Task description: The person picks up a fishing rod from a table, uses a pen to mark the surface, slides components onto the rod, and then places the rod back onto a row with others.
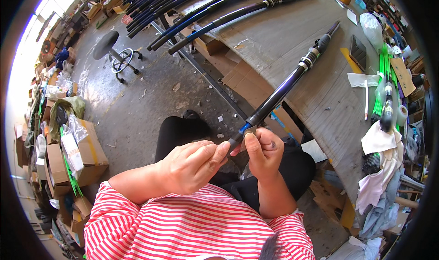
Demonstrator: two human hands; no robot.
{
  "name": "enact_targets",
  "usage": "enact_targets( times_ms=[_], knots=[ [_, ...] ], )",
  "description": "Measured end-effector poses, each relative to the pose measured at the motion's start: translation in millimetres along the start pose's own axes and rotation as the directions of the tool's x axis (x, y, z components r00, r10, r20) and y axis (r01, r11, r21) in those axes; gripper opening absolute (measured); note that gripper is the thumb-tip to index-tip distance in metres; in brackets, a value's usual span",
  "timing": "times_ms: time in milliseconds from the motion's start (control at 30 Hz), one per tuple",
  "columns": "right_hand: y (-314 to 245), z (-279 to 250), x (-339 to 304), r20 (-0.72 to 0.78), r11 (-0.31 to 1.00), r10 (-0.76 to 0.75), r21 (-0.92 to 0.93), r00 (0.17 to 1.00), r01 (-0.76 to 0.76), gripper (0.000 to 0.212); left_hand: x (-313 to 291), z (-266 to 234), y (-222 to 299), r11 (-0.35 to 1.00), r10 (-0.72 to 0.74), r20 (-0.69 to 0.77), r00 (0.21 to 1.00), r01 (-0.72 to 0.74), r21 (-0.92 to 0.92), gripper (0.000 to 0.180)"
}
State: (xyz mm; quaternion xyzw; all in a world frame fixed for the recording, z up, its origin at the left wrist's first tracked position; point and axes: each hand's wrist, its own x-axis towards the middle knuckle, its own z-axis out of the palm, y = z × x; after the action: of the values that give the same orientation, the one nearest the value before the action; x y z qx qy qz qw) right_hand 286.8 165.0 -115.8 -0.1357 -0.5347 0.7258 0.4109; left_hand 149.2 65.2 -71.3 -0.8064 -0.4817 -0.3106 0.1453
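A dark telescopic fishing rod with a blue-purple sheen slants from my hands up to the right, its far end over the table. My left hand is closed round its near butt end, thumb and fingers pressed together. Beside it, my right hand is closed, the thumb pressing a small flat grey-brown piece against the rod near a blue band. What that piece is made of I cannot tell. The fingers under the rod are partly hidden.
More fishing rods lie across the far table edge. On the right of the table are green rods, white cloths and a dark flat case. A wheeled stool and cardboard boxes stand to the left.
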Motion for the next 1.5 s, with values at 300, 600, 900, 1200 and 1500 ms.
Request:
enact_targets(
  times_ms=[300, 600, 900, 1200, 1500],
  knots=[
    [-25.3, -17.0, 1.9, -0.052, 0.829, -0.368, -0.471, 0.928, 0.302, 0.03, 9.4, -1.3, 4.2, 0.931, -0.298, 0.024, 0.954, 0.296, -0.215, 0.05],
    [-114.4, -96.4, 23.6, -0.28, -0.101, -0.443, -0.928, 0.852, -0.358, 0.029, -34.7, 16.7, -16.4, 0.781, -0.506, -0.035, 0.862, 0.441, -0.443, 0.038],
    [-163.0, -136.2, 10.3, -0.262, -0.378, -0.576, -0.754, 0.774, -0.537, 0.031, -78.9, 28.1, -30.0, 0.736, -0.54, 0.011, 0.842, 0.479, -0.478, 0.033],
    [-391.8, -197.5, -78.4, -0.619, -0.232, -0.748, -0.096, 0.241, -0.968, 0.044, -173.5, 102.5, -70.3, -0.404, -0.572, 0.78, 0.253, 0.741, -0.537, 0.041],
    [-399.4, -226.1, -107.8, -0.844, -0.228, -0.522, 0.001, 0.122, -0.974, 0.03, -244.7, 200.1, -77.5, -0.774, -0.352, 0.935, -0.036, 0.573, -0.269, 0.027]
  ],
)
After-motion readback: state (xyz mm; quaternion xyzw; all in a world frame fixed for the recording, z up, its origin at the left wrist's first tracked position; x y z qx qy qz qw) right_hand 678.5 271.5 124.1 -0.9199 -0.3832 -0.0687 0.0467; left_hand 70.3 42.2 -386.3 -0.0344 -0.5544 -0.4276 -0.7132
